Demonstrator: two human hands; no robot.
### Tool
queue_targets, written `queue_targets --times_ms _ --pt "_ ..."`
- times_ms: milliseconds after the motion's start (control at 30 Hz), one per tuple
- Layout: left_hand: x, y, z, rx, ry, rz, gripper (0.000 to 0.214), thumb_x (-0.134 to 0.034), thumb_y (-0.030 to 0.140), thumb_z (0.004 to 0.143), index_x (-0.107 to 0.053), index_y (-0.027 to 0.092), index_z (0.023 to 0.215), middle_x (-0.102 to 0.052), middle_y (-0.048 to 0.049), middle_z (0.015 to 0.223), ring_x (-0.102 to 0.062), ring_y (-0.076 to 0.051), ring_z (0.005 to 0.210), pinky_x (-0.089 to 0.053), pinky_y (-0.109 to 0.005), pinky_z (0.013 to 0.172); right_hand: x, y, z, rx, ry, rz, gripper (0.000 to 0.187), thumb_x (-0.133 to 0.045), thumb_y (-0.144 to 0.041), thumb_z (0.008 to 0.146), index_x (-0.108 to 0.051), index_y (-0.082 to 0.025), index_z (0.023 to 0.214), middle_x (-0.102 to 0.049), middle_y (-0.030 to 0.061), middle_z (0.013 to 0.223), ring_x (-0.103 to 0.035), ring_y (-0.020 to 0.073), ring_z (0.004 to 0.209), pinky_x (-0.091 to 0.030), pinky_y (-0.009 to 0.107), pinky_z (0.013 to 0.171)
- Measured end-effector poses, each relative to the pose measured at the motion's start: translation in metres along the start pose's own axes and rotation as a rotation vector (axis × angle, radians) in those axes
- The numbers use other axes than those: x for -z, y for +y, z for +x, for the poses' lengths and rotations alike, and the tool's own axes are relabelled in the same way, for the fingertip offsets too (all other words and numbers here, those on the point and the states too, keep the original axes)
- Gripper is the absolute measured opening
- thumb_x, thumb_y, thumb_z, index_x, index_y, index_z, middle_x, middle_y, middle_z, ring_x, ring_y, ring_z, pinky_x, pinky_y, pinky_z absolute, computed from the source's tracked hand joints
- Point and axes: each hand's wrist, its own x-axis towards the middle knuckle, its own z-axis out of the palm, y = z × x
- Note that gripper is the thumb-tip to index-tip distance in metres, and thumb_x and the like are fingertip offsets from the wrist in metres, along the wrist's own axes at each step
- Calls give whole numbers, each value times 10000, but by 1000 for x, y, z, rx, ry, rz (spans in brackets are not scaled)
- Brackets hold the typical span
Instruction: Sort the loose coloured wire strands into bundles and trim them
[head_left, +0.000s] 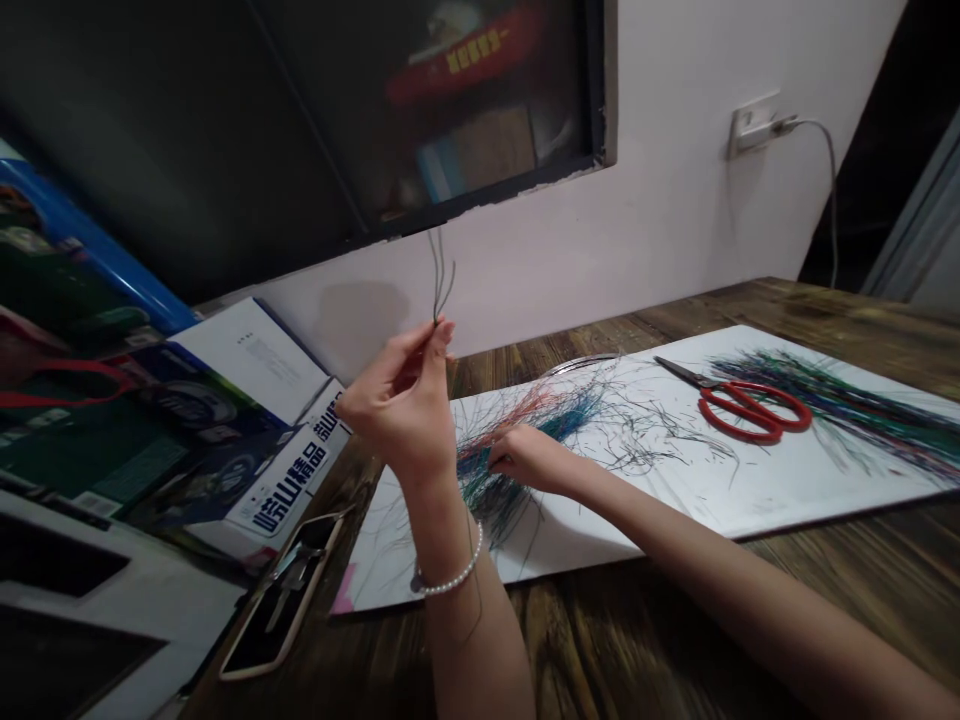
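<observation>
My left hand (401,400) is raised above the table, its fingertips pinched on a few thin dark strands (439,275) that stick straight up. A pearl bracelet (450,578) circles that wrist. My right hand (529,457) rests on a white board (750,490), fingers curled into a loose pile of fine red, blue and green strands (525,430). More loose dark strands lie scattered across the board toward the right.
Red-handled scissors (742,405) lie on the board, beside a second bundle of green and purple strands (847,400). Printed boxes (225,440) stack at the left; a small tool case (289,590) sits by them. The table (675,620) is dark wood. A wall socket with a cable (757,122) is behind.
</observation>
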Motion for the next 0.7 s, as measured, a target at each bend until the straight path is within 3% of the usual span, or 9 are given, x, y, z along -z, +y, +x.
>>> queue_targets --times_ms 267,467,600,700 --pt "2 -2 4 -23 134 38 90 -726 288 718 -719 231 787 -701 20 688 -623 -114 570 -549 -264 534 35 4 1 -72 211 108 166 -593 -106 797 -747 -137 742 -650 70 699 -552 140 639 -386 248 613" --pt "12 7 5 73 38 52 63 -705 329 740 -717 298 794 -698 32 725 -634 -119 614 -539 -272 538 51 3 -3 -134 345 242 162 -595 -137 794 -729 -140 702 -612 46 644 -533 122 584 -392 254 578" --pt "12 9 5 50 62 17 49 -721 297 726 -724 270 767 -687 20 685 -623 -116 568 -510 -257 479 55 3 -4 -177 433 375 129 -612 -197 784 -716 -143 730 -642 54 690 -571 123 596 -436 259 581" --pt "10 10 5 38 80 12 42 -724 281 722 -726 260 758 -669 30 641 -607 -104 538 -503 -241 464 58 2 -4 -215 487 498 180 -595 -266 798 -699 -127 749 -637 44 612 -587 119 545 -461 250 536"
